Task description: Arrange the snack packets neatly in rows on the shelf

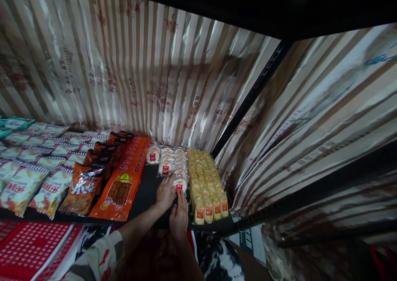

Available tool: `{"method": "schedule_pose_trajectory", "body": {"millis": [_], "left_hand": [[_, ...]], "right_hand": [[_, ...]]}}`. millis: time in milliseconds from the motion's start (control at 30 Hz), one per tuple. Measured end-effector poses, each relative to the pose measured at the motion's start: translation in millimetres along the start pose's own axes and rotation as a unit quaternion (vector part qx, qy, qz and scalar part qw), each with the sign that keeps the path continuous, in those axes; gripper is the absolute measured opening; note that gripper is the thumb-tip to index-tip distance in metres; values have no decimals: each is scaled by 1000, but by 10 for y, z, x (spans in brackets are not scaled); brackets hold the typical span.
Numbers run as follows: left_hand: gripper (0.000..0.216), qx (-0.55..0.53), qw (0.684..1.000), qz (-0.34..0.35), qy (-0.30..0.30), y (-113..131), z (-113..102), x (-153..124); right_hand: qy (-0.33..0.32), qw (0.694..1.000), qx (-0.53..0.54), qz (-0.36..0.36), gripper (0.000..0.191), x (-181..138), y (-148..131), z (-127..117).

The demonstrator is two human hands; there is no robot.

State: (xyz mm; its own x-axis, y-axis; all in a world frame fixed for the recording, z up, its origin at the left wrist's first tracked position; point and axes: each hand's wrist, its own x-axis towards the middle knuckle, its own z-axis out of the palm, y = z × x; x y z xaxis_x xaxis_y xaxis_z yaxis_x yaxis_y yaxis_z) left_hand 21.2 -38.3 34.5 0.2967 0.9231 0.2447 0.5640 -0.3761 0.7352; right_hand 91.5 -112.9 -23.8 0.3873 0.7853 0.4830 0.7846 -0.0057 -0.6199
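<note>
The left hand (pixel 165 193) and the right hand (pixel 180 220) lie near each other just below the centre of the frame, both at one white packet (pixel 179 183): the left's fingers reach along its left side, the right's fingertips meet its near edge, and I cannot tell whether either is closed on it. That packet is at the near end of a row of white packets (pixel 180 157), with a second row and a lone one to its left, all on a black shelf (pixel 148 190). Just right of them stand yellow packs (pixel 208 177) in tight rows. Left of the bare strip lie long orange bags (pixel 119 190), overlapping, then brown bags (pixel 81 188), pale bags (pixel 23 190) filling the left side, and green bags (pixel 19 124) at the left edge. A patterned sleeve (pixel 96 256) and a red basket (pixel 34 248) show at lower left; striped sheeting (pixel 139 66) fills the upper frame, crossed right of centre by a dark post (pixel 251 97)
</note>
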Motion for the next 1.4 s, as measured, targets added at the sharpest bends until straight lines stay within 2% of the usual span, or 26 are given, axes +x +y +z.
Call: {"method": "schedule_pose_trajectory", "body": {"millis": [367, 633, 933, 1033, 1133, 1200, 1300, 1400], "left_hand": [[52, -42, 999, -25, -25, -40, 77, 93], [57, -76, 997, -7, 8, -29, 125, 109], [62, -68, 997, 15, 16, -79, 115, 92], [65, -80, 996, -4, 39, -101, 133, 47], [60, -97, 993, -55, 51, -117, 154, 6], [51, -107, 991, -72, 32, -131, 166, 6], [42, -114, 992, -59, 14, -161, 185, 47], [45, -110, 993, -41, 19, -196, 208, 96]], "right_hand": [[-17, 999, -33, 1, 58, 25, -52, -1], [-17, 999, -52, 1, 58, 58, -24, 2], [-22, 999, -46, -6, 58, 47, -38, 9], [-26, 999, -41, -4, 55, 54, -30, 7], [-32, 998, -48, 1, 54, 61, -51, 5], [-31, 998, -60, 5, 55, 66, -78, 6], [-30, 996, -79, -2, 54, 74, -107, 10], [-34, 995, -93, -1, 54, 78, -104, 14]]}}
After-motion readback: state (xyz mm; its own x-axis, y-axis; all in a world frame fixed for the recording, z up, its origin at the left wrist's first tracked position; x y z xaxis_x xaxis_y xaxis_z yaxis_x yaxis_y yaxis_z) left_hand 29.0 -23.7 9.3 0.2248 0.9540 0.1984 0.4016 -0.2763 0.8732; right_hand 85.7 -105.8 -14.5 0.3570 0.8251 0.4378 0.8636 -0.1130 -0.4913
